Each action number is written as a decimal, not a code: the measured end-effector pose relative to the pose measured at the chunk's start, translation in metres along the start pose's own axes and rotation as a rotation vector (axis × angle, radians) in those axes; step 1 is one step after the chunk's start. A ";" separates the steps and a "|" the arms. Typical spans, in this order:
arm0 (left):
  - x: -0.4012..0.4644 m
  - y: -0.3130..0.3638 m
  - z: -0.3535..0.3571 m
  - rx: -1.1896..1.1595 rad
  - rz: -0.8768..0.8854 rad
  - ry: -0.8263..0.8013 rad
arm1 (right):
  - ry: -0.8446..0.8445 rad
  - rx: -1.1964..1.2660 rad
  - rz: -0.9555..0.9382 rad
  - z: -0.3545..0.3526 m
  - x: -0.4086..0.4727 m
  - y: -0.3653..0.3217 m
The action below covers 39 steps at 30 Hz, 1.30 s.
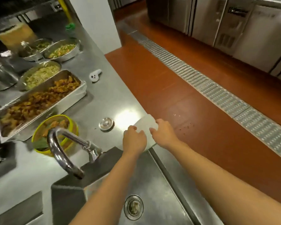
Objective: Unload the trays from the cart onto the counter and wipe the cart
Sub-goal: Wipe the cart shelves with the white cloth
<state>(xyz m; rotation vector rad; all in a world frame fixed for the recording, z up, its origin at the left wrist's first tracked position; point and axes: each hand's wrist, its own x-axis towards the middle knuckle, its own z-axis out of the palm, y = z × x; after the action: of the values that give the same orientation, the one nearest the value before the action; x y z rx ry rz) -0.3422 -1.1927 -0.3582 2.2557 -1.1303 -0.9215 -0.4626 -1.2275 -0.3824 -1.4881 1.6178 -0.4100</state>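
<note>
A white cloth (146,123) lies at the front edge of the steel counter (104,95), just beyond the sink. My left hand (134,139) and my right hand (162,133) both rest on its near side, fingers curled onto it. A rectangular steel tray of fried food (39,101) stands on the counter at the left. Behind it are round steel bowls of vegetables (40,75) (62,49). No cart is in view.
A yellow-rimmed colander (55,132) with food sits behind the curved tap (63,151). The sink basin (152,184) with its drain lies below my arms. A sink plug (106,123) and a small white object (95,75) lie on the counter. The red floor with a drain grate (201,85) is at the right.
</note>
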 end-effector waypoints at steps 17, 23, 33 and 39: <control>0.113 -0.052 0.116 0.520 -0.057 0.014 | -0.137 -0.060 0.082 0.074 0.113 0.082; 0.121 -0.053 0.119 0.597 -0.081 -0.009 | -0.118 -0.075 0.069 0.074 0.114 0.082; 0.032 -0.037 0.089 0.358 0.072 0.027 | 0.017 0.009 -0.031 0.014 0.033 0.085; -0.058 -0.001 0.061 -0.088 0.092 -0.129 | 0.022 0.254 -0.133 -0.078 -0.062 0.095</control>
<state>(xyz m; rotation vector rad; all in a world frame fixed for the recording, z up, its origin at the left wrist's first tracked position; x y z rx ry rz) -0.4118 -1.1505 -0.3791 2.0821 -1.2130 -1.0703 -0.5889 -1.1730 -0.3855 -1.4033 1.4285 -0.6827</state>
